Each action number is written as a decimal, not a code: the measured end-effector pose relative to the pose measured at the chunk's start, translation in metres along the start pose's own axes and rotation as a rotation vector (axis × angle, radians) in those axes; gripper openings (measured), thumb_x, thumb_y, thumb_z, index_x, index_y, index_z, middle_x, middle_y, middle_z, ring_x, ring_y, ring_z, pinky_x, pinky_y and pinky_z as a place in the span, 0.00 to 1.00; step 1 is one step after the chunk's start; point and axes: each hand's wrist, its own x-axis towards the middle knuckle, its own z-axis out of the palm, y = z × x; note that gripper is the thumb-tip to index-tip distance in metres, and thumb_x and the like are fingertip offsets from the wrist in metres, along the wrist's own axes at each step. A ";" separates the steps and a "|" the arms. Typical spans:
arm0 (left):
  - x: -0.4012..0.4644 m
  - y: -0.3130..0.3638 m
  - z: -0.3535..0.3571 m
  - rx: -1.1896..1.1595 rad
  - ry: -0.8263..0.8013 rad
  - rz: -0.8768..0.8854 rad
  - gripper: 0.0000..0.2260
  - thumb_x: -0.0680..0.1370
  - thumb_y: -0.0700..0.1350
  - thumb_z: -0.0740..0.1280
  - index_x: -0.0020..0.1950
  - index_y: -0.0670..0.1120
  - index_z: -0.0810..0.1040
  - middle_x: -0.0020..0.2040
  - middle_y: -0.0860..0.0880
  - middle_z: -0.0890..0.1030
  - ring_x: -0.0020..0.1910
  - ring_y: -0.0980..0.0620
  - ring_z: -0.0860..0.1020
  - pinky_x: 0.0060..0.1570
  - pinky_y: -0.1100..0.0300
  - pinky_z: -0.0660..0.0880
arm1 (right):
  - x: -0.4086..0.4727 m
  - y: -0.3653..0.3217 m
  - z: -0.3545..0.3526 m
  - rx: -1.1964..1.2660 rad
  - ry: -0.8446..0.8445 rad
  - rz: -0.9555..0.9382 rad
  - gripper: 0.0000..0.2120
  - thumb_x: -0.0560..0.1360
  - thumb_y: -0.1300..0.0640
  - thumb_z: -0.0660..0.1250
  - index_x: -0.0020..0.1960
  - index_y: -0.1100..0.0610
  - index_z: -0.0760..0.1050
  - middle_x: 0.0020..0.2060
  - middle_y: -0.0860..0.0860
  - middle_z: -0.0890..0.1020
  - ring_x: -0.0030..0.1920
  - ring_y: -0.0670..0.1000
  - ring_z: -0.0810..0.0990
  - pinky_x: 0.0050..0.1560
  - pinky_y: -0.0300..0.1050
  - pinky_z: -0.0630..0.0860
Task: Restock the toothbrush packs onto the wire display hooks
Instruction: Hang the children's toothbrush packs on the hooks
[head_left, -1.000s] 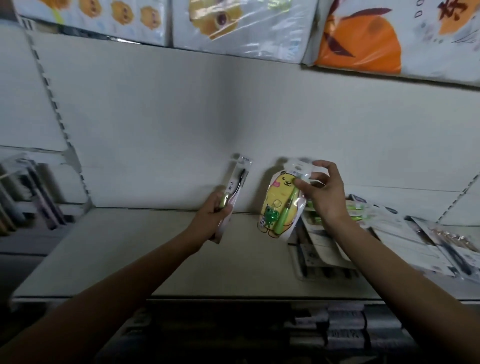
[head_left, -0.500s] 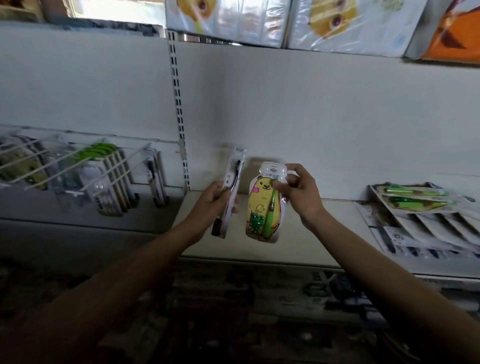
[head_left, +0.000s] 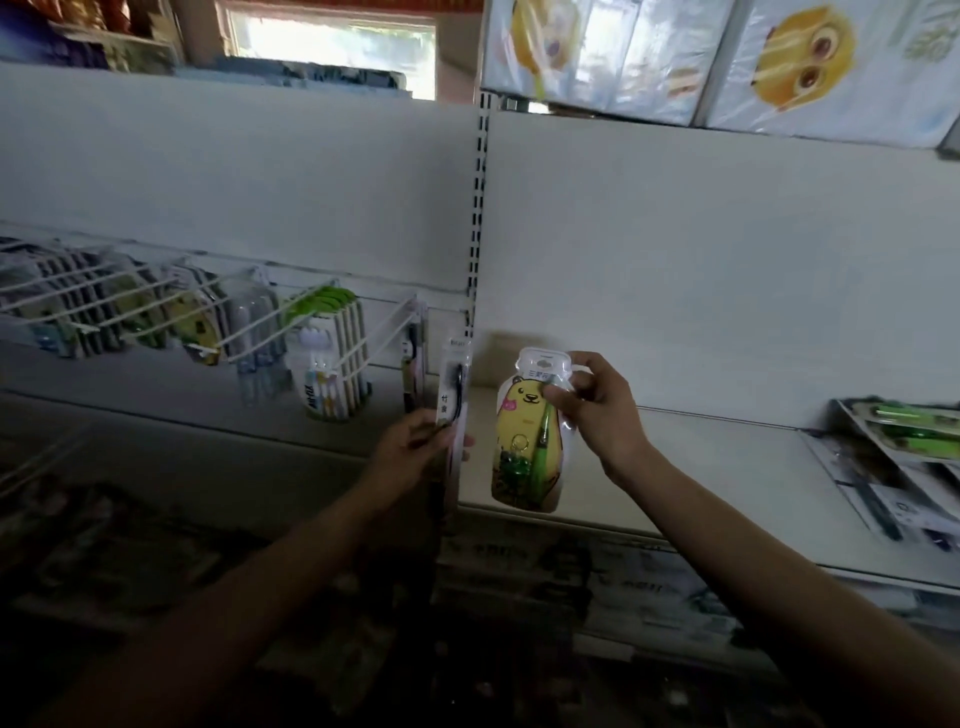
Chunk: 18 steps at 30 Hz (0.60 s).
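Note:
My left hand (head_left: 415, 447) grips a narrow clear pack with a black toothbrush (head_left: 453, 400), held upright. My right hand (head_left: 597, 410) pinches a yellow bear-shaped toothbrush pack (head_left: 524, 441) near its white hang tab, with a green brush inside. Both packs hover in front of the white shelf (head_left: 727, 457). To the left, white wire display hooks (head_left: 322, 327) jut out from the back panel, carrying hung toothbrush packs (head_left: 332, 374). The nearest hook (head_left: 389, 327) is just left of the black toothbrush pack.
A slotted upright rail (head_left: 480, 208) divides the back panels. More flat toothbrush packs (head_left: 909, 457) lie stacked on the shelf at the right. Large plastic-wrapped packs (head_left: 727, 57) sit on the shelf above. Dark goods fill the shelf below.
The view has swung left, so the wire hooks and their packs now fill the left side. Both hands keep their packs and have shifted leftward toward the hooks.

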 end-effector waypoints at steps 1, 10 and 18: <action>-0.004 -0.006 -0.008 -0.010 -0.004 -0.005 0.08 0.82 0.39 0.61 0.59 0.39 0.75 0.52 0.45 0.85 0.52 0.49 0.84 0.48 0.56 0.82 | -0.001 -0.001 0.006 -0.010 0.005 -0.009 0.14 0.73 0.66 0.73 0.56 0.57 0.76 0.49 0.57 0.84 0.47 0.53 0.82 0.38 0.40 0.76; -0.009 -0.028 -0.074 -0.086 -0.029 -0.023 0.08 0.81 0.33 0.60 0.59 0.38 0.74 0.50 0.42 0.85 0.51 0.48 0.84 0.47 0.56 0.81 | -0.004 -0.016 0.059 -0.040 0.090 -0.011 0.15 0.73 0.64 0.73 0.58 0.56 0.76 0.50 0.56 0.83 0.53 0.59 0.83 0.44 0.49 0.79; -0.002 -0.025 -0.087 -0.024 -0.048 -0.031 0.08 0.82 0.36 0.60 0.60 0.42 0.74 0.52 0.44 0.85 0.52 0.47 0.84 0.52 0.52 0.80 | -0.014 -0.023 0.074 -0.057 0.054 -0.002 0.14 0.74 0.64 0.73 0.58 0.56 0.75 0.46 0.53 0.83 0.51 0.57 0.84 0.43 0.48 0.80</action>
